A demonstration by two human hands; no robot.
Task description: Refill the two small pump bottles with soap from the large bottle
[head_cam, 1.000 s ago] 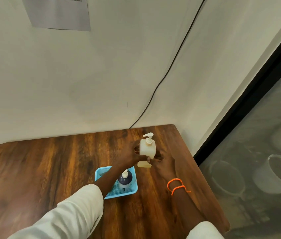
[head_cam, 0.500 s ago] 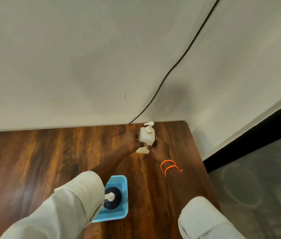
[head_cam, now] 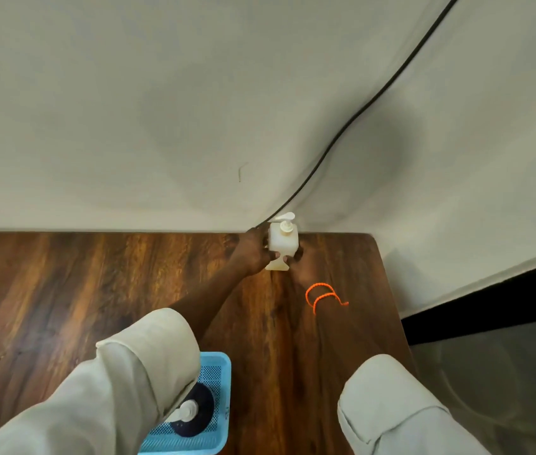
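Wooden counter, far corner: both hands, left hand and right hand, grip the white pump bottle upright; blue tray sits nearer the person.

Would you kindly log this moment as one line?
left hand: grips white pump bottle | right hand: on it too | dark bottle: in blue basket

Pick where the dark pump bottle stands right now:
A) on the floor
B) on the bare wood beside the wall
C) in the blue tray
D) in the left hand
C: the dark pump bottle stands inside the blue tray, partly hidden behind the left sleeve.
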